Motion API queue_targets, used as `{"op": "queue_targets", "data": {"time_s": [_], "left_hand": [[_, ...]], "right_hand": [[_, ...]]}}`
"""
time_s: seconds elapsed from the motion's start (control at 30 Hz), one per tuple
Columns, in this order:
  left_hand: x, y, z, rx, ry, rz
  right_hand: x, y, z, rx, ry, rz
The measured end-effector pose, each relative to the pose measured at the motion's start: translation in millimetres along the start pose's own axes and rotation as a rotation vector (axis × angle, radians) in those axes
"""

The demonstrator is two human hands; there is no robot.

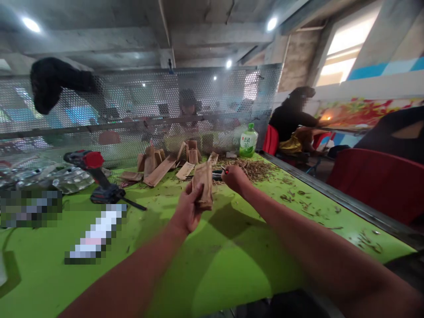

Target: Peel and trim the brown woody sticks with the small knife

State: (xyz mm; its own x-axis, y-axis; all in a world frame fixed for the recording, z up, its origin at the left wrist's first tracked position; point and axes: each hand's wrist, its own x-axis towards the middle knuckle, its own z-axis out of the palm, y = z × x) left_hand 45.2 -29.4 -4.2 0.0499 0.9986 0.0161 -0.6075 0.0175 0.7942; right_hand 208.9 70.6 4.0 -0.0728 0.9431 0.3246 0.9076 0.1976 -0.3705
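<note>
My left hand (186, 210) grips a flat piece of bamboo or wood (204, 179), held upright above the green table with the thumb across its face. To its right, my right hand (236, 178) is closed in a fist around a small tool (226, 171). Only a bit of red and dark metal shows at the fist, so its kind is unclear. Behind the hands lies a heap of brown shavings (253, 170). Several cut wood pieces (159, 171) lean and lie at the back of the table, left of the heap.
A red-and-black cordless drill (96, 174) stands on the green table (238, 274) at left, near clear plastic wrapping (69, 179). A green-capped bottle (248, 142) stands by the perforated metal screen (132, 106). Other people sit at right, near red chairs (374, 185).
</note>
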Motion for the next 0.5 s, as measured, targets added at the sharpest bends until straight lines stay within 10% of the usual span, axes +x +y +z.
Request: {"op": "queue_targets", "data": {"time_s": [0.5], "left_hand": [[11.5,7.2,-7.4,0.124,0.089,-0.051]], "right_hand": [[-23.1,-19.9,-5.9,-0.264,-0.039,-0.32]]}}
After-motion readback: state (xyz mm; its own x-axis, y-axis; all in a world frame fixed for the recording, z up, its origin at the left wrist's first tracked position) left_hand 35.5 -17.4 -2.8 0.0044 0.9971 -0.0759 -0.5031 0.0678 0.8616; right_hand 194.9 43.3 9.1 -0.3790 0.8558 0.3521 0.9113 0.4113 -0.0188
